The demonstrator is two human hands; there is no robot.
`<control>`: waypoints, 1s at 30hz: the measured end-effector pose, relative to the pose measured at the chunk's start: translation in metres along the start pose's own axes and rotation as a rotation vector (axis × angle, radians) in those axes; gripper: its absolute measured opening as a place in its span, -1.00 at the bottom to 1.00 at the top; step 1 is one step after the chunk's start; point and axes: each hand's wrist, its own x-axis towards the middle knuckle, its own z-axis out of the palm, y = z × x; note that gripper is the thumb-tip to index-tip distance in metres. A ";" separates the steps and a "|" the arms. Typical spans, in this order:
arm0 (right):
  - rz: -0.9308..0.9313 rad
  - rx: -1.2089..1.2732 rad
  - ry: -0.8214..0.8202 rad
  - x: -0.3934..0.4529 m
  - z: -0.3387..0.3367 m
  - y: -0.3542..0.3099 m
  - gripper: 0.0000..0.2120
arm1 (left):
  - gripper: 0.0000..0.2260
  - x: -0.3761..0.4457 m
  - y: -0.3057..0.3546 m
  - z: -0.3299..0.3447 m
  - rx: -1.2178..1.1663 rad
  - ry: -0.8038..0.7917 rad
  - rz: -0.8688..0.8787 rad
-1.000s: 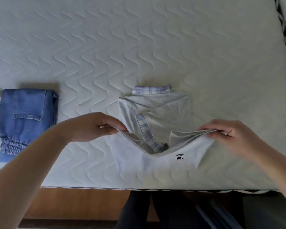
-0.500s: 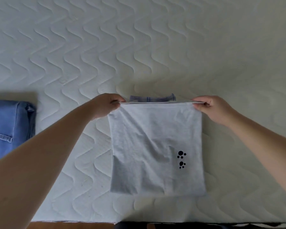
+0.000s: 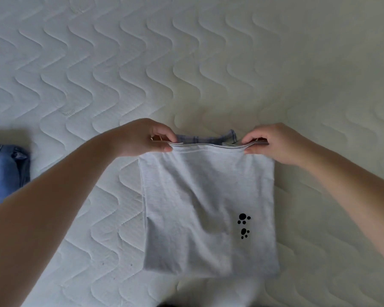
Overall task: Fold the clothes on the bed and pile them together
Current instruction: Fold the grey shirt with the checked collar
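The quilted white mattress [image 3: 208, 63] is carrying a folded grey shirt [image 3: 204, 207] near its front edge; folded jeans [image 3: 2, 171] are lying at far left; the left hand [image 3: 140, 138] and right hand [image 3: 273, 142] are pinching the shirt's far corners, fingers curled.

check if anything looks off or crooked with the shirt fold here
Nothing stands out. The grey shirt lies flat and square on the mattress; the left hand and right hand pinch its far edge, plaid collar peeking out behind.
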 end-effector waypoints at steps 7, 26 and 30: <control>0.059 0.080 0.149 0.024 -0.006 0.009 -0.78 | -0.83 0.036 -0.009 -0.005 0.071 0.069 -0.081; 0.178 -0.217 -0.159 0.055 0.021 0.009 -0.41 | -0.57 0.049 -0.011 0.014 0.359 -0.188 -0.257; 0.090 -0.208 -0.170 0.040 0.003 -0.006 -0.52 | -0.70 0.020 0.004 -0.002 0.231 -0.171 -0.227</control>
